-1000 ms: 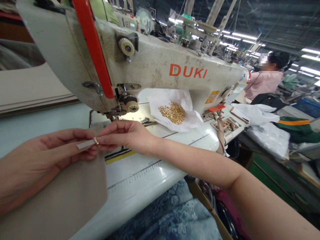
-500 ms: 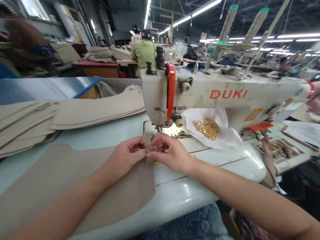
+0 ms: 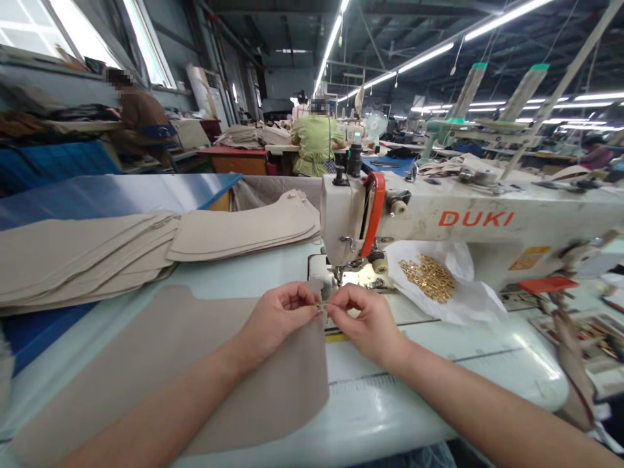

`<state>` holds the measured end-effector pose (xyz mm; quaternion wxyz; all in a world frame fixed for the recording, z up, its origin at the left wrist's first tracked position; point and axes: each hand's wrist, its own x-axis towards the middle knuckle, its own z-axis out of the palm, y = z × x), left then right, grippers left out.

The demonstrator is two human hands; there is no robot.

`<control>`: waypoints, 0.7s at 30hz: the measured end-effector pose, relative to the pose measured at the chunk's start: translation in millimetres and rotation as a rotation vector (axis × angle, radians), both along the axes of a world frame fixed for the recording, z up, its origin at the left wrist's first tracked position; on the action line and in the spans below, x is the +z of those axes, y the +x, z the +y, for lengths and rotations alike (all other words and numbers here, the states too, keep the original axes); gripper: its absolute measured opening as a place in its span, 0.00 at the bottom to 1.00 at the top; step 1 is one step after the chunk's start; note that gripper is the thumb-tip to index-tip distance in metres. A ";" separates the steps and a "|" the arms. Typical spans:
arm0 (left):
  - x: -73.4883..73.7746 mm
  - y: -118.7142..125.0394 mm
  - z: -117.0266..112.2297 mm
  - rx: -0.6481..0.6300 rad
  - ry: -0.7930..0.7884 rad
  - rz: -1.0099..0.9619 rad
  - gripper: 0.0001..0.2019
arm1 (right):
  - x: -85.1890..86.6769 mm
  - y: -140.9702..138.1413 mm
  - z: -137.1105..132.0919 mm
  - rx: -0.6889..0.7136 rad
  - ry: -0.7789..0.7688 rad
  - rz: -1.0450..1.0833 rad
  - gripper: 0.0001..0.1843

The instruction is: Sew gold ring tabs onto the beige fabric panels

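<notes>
My left hand (image 3: 280, 318) is closed in a pinch above the right edge of a flat grey-beige panel (image 3: 287, 390). My right hand (image 3: 368, 320) pinches from the other side, its fingertips almost meeting those of the left. Between them is a small gold-coloured metal piece (image 3: 320, 307), mostly covered by the fingers; its exact kind is not clear. Just behind the hands stands the needle area of a white sewing machine (image 3: 419, 218). Many small gold metal parts (image 3: 429, 278) lie on a white wrapper (image 3: 480, 305) under the machine arm.
Stacked beige panels (image 3: 244, 231) lie at the left and behind the hands. A blue-edged board (image 3: 121, 192) is beyond them. At the right, a tray (image 3: 597, 331) of small items sits beside the pale tabletop (image 3: 507, 377). A co-worker in green (image 3: 316, 140) is farther back.
The view has swung left, so everything appears farther right and lower. Both hands stay pinched together; the right fingers are drawn slightly back from the left ones.
</notes>
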<state>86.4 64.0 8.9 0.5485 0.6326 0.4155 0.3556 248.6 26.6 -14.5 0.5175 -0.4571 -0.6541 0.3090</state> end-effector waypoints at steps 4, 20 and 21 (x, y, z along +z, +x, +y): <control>-5.0 -0.4 -0.9 0.016 0.060 -0.006 0.09 | 0.5 0.8 -1.1 0.000 0.030 -0.063 0.06; -6.4 -0.6 -10.4 0.127 0.342 0.100 0.02 | -6.1 0.7 0.6 0.087 -0.166 0.119 0.07; -6.5 -0.9 -10.0 0.113 0.320 0.096 0.03 | -5.9 0.9 0.7 0.088 -0.167 0.110 0.08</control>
